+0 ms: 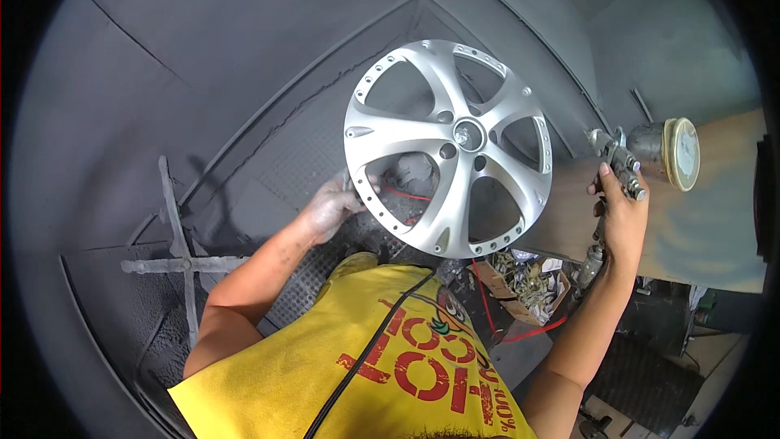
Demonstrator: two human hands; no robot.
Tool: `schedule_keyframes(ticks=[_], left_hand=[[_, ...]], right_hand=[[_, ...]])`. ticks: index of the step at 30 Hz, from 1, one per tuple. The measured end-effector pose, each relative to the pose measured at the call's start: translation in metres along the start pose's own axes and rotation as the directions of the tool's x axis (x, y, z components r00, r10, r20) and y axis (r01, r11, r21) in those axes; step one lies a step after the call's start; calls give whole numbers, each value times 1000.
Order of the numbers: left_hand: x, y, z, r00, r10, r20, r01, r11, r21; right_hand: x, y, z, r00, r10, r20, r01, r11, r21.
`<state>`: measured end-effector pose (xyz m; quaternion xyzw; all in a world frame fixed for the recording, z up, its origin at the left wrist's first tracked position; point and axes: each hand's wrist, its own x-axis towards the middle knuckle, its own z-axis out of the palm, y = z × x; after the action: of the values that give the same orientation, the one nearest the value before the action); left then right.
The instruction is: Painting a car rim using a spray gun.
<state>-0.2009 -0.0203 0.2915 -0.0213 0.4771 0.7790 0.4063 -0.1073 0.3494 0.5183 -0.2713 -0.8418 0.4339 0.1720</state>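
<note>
A silver five-spoke wheel cover [448,146] is held up on edge in front of me, its face toward the camera. My left hand [331,207], dusted grey with paint, grips its left rim. My right hand [621,215] is closed around a metal spray gun [619,167], held upright to the right of the wheel cover and apart from it. The gun's cup [678,152] with a pale lid sticks out to the right. A hose fitting [589,264] hangs below my right hand.
Grey paint-coated booth walls [203,73] surround the work. A grey cross-shaped metal stand [183,260] sits at lower left. A cardboard box of small parts [524,284] and a red hose [532,329] lie below. A brown board [707,228] is at right.
</note>
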Motion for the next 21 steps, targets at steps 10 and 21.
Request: schedule_keyframes(ticks=[10, 21], left_hand=[[-36, -62, 32, 900, -317, 299, 340, 940, -25], [10, 5, -28, 992, 65, -108, -73, 995, -65]], right_hand=[[-73, -33, 18, 905, -1, 425, -157, 928, 337], [-44, -24, 19, 982, -65, 178, 44, 992, 121]])
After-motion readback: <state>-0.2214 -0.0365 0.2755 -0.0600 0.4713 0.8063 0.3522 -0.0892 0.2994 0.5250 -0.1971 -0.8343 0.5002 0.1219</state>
